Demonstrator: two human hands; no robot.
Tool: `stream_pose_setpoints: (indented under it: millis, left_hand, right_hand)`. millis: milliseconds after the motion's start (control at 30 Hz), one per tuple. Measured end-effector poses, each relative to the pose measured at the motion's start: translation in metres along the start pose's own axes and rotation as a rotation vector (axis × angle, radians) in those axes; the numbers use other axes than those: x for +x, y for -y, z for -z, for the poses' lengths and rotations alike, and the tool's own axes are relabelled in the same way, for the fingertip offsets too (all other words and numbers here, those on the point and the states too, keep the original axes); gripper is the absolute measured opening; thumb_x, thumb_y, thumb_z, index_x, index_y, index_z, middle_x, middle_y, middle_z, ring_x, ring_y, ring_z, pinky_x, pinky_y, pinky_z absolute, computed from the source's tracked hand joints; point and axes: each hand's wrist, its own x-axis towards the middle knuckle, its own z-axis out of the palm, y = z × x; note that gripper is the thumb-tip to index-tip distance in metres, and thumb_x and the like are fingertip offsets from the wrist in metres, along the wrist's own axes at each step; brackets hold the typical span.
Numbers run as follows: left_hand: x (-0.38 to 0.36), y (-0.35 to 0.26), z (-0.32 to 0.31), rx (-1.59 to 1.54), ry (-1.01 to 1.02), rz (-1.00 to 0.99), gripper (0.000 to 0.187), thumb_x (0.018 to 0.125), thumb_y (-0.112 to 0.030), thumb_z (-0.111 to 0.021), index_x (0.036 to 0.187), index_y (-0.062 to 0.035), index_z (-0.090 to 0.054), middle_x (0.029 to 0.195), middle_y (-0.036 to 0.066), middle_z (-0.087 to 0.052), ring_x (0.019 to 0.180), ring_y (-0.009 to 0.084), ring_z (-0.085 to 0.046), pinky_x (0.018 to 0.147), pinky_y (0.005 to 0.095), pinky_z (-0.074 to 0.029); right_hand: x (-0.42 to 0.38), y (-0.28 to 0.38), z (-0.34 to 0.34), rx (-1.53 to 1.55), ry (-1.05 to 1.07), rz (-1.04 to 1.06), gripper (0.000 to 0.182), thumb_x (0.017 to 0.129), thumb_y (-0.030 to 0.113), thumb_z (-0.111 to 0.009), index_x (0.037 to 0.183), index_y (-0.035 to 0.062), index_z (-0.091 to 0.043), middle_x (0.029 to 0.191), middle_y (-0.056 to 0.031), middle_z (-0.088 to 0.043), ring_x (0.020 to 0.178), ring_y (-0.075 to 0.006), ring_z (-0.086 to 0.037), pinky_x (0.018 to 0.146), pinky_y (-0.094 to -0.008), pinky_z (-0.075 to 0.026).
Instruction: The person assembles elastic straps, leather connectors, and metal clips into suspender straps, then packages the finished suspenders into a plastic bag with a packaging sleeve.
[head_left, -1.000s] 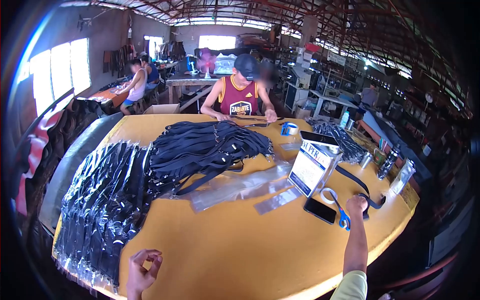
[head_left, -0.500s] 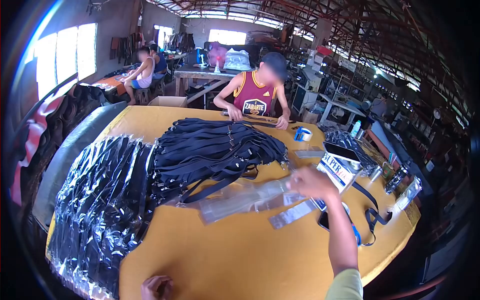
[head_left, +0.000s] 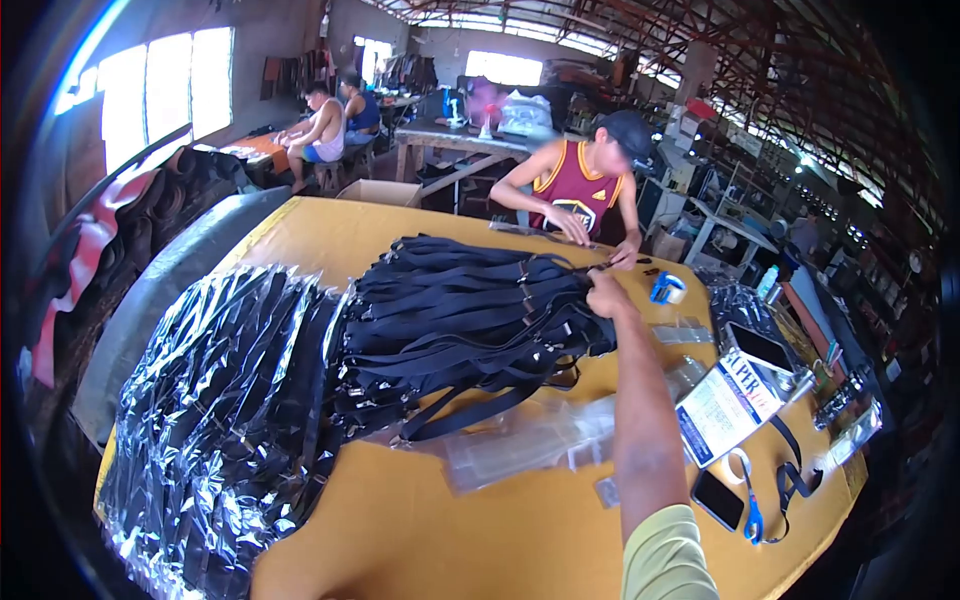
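Observation:
My right hand (head_left: 607, 296) reaches far across the table to the right end of a heap of black straps (head_left: 450, 310) with metal fittings. Its fingers are closed on a black strap (head_left: 585, 268) there, close to the hands (head_left: 622, 254) of a co-worker. Part of the grip is hidden by the hand itself. Clear plastic sleeves (head_left: 520, 450) lie beneath and left of my forearm. To the left of the heap are many straps in shiny plastic wrapping (head_left: 220, 400). My left hand is out of view.
Across the yellow table (head_left: 420, 540) a co-worker in a maroon jersey (head_left: 568, 185) leans in. On the right lie a tape roll in a blue holder (head_left: 667, 290), a printed box (head_left: 725, 410) with a phone (head_left: 758, 345), another phone (head_left: 718, 500) and blue-handled scissors (head_left: 753, 520).
My right hand has moved from the plastic sleeves up and away to the strap heap's far right end. My left hand has left the bottom edge. The camera view has shifted left.

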Motion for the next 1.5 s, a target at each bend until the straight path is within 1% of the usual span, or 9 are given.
stream_pose_setpoints:
  millis: [100, 333, 600, 800, 867, 1000, 1200, 1400, 1500]
  left_hand:
    - [0.002, -0.002, 0.001, 0.011, -0.004, 0.01, 0.011, 0.086, -0.004, -0.072, 0.094, 0.0032, -0.068, 0.077, 0.017, -0.065, 0.066, 0.0336, -0.062, 0.062, 0.0396, -0.05]
    - [0.002, -0.003, -0.002, 0.056, -0.036, -0.053, 0.011, 0.088, -0.006, -0.071, 0.094, 0.003, -0.068, 0.08, 0.017, -0.066, 0.066, 0.0334, -0.062, 0.063, 0.041, -0.051]
    - [-0.004, 0.002, -0.003, 0.03, -0.021, -0.081, 0.01, 0.09, -0.005, -0.069, 0.097, 0.0009, -0.069, 0.081, 0.018, -0.068, 0.065, 0.0304, -0.064, 0.059, 0.0376, -0.051]
    - [-0.003, 0.002, -0.011, 0.019, -0.132, -0.269, 0.013, 0.095, -0.012, -0.063, 0.096, -0.0031, -0.071, 0.073, 0.013, -0.066, 0.059, 0.0252, -0.061, 0.055, 0.0344, -0.05]
    - [-0.007, 0.009, -0.014, 0.066, -0.056, -0.146, 0.008, 0.082, 0.002, -0.07, 0.089, 0.001, -0.071, 0.078, 0.014, -0.071, 0.065, 0.0237, -0.07, 0.064, 0.0306, -0.054]
    - [-0.006, 0.006, -0.01, 0.08, -0.044, -0.177, 0.007, 0.082, 0.001, -0.068, 0.088, 0.0003, -0.071, 0.08, 0.015, -0.071, 0.067, 0.0275, -0.07, 0.066, 0.0339, -0.055]
    - [0.055, -0.102, 0.023, -0.087, -0.27, -0.631, 0.027, 0.085, -0.005, -0.069, 0.111, 0.0035, -0.07, 0.113, 0.02, -0.071, 0.105, 0.0353, -0.068, 0.092, 0.0409, -0.053]
    - [0.104, -0.207, 0.017, -0.541, 0.114, -0.685, 0.045, 0.098, -0.025, -0.06, 0.133, 0.004, -0.058, 0.132, 0.016, -0.065, 0.115, 0.0239, -0.064, 0.1, 0.0372, -0.048]
    - [0.107, -0.228, -0.007, -0.881, 0.392, -0.597, 0.041, 0.1, -0.021, -0.064, 0.133, 0.005, -0.058, 0.115, 0.013, -0.072, 0.103, 0.0176, -0.068, 0.093, 0.0347, -0.052]
  right_hand:
    - [-0.028, 0.008, 0.008, -0.049, -0.367, 0.15, 0.043, 0.092, 0.017, -0.06, 0.135, 0.0096, -0.059, 0.134, -0.019, -0.061, 0.126, -0.036, -0.057, 0.106, -0.0495, -0.043]
    - [-0.069, 0.035, 0.059, -0.089, -0.4, 0.23, 0.034, 0.097, 0.021, -0.06, 0.13, 0.0158, -0.063, 0.11, -0.0206, -0.071, 0.108, -0.0388, -0.067, 0.094, -0.0499, -0.051]
    - [-0.156, 0.101, 0.163, -0.072, -0.948, 0.75, 0.046, 0.084, -0.005, -0.058, 0.126, 0.0109, -0.067, 0.108, -0.0163, -0.069, 0.099, -0.0389, -0.067, 0.088, -0.048, -0.054]
    - [-0.29, 0.125, 0.215, 0.082, -0.981, 0.978, 0.038, 0.08, -0.013, -0.058, 0.113, 0.0016, -0.071, 0.103, -0.0155, -0.07, 0.098, -0.0368, -0.065, 0.09, -0.0423, -0.049]
    - [-0.318, 0.12, 0.221, 0.067, -0.995, 1.003, 0.037, 0.079, -0.013, -0.06, 0.112, 0.0007, -0.071, 0.107, -0.0149, -0.071, 0.1, -0.035, -0.066, 0.089, -0.0396, -0.049]
    - [-0.371, 0.106, 0.224, 0.153, -0.872, 1.053, 0.039, 0.082, -0.011, -0.057, 0.116, 0.0003, -0.07, 0.116, -0.0159, -0.071, 0.108, -0.0326, -0.067, 0.093, -0.0382, -0.049]
    - [-0.424, 0.097, 0.211, 0.694, -0.626, 1.094, 0.038, 0.09, -0.008, -0.048, 0.121, -0.0019, -0.069, 0.121, -0.0162, -0.071, 0.109, -0.0265, -0.069, 0.101, -0.0365, -0.05]
    - [-0.462, 0.097, 0.186, 1.042, -0.362, 1.034, 0.051, 0.084, -0.017, -0.034, 0.119, -0.0039, -0.069, 0.115, -0.0147, -0.073, 0.099, -0.0213, -0.071, 0.094, -0.0347, -0.055]
    - [-0.471, 0.093, 0.174, 1.106, -0.317, 1.01, 0.054, 0.08, -0.018, -0.033, 0.118, -0.0045, -0.069, 0.115, -0.0161, -0.073, 0.103, -0.024, -0.07, 0.096, -0.0356, -0.054]
